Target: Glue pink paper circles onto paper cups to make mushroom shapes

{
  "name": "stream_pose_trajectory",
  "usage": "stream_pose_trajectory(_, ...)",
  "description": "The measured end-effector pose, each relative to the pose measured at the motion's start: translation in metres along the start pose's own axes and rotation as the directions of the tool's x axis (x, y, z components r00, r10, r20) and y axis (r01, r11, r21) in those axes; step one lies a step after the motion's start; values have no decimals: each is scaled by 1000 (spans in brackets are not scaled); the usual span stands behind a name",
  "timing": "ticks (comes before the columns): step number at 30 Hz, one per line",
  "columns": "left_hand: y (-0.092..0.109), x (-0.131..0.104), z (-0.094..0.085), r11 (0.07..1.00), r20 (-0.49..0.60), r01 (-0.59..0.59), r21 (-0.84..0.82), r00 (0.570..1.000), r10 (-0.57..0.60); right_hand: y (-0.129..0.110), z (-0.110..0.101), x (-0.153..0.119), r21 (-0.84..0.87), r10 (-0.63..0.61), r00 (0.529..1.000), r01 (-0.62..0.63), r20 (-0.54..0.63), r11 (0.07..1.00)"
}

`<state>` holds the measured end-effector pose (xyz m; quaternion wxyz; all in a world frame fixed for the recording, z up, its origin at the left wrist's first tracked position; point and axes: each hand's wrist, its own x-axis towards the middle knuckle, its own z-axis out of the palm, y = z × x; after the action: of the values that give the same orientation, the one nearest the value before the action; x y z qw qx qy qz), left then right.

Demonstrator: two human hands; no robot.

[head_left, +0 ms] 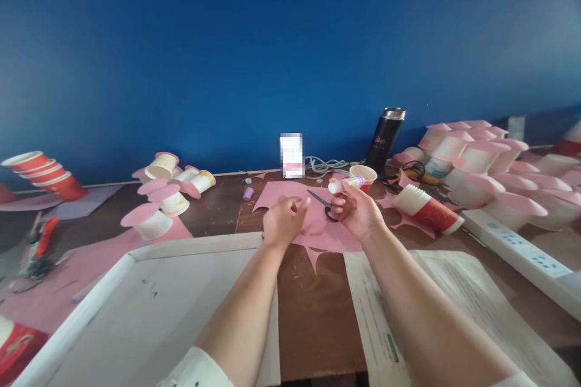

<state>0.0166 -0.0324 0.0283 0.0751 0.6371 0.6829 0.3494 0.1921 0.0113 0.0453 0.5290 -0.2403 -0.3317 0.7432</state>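
Observation:
My right hand (361, 208) is closed around a glue stick (345, 184) with a white end and a purplish, shiny barrel, held tilted above the pink paper. My left hand (285, 221) is over the same sheet of pink paper (281, 192), fingers curled inward. A blurred, rounded pink piece (314, 227) shows by its fingertips; whether the hand grips it is unclear. Between the hands, black scissors (321, 198) lie on the sheet, partly behind my right fingers. A purple cap (248, 194) lies left of the paper. Just behind the glue stick stands a paper cup (368, 174).
Paper cups with pink paper tops (483, 157) are heaped at right; several more (154, 222) sit at left. A black flask (385, 139) leans by the blue wall. Stacked red cups (429, 210), a power strip (521, 254), and a white tray (195, 243) surround my arms.

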Motion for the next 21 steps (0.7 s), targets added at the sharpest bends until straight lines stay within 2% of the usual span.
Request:
stream_pose_trajectory(2, -10, 14, -16, 989, -145, 133, 58, 982, -123, 1, 0, 0, -31, -6, 1000, 6, -6, 999)
stream_pose_trajectory(3, -16, 23, -24, 978, -179, 187, 93, 969, -168, 2, 1, 1, -30, -4, 1000, 4, -9, 1000)
stream_pose_trajectory(7, -45, 61, -48, 906, -168, 339, 252, 938, -304, 5, 2, 0, 19, 3, 1000, -3, -5, 1000)
stream_pose_trajectory(10, -68, 77, -44, 831, -128, 396, 389, 917, -377, 5, 2, 0, 8, 4, 1000, -4, -2, 1000)
stream_pose_trajectory(14, -87, 79, -32, 799, -60, 367, 476, 920, -386, 6, -2, 2, 38, 12, 1000, -13, 8, 999)
stream_pose_trajectory(17, -80, 72, -34, 837, -55, 324, 442, 941, -335, 9, -3, 3, 91, 26, 1000, -27, 15, 995)
stream_pose_trajectory(19, -61, 63, -38, 935, -35, 214, 281, 976, -213, 11, -3, 3, 110, 31, 999, -32, 19, 993)
stream_pose_trajectory(21, -37, 49, -37, 991, 54, 120, 57, 991, -123, 13, -2, 3, 110, 23, 1000, -25, 20, 994)
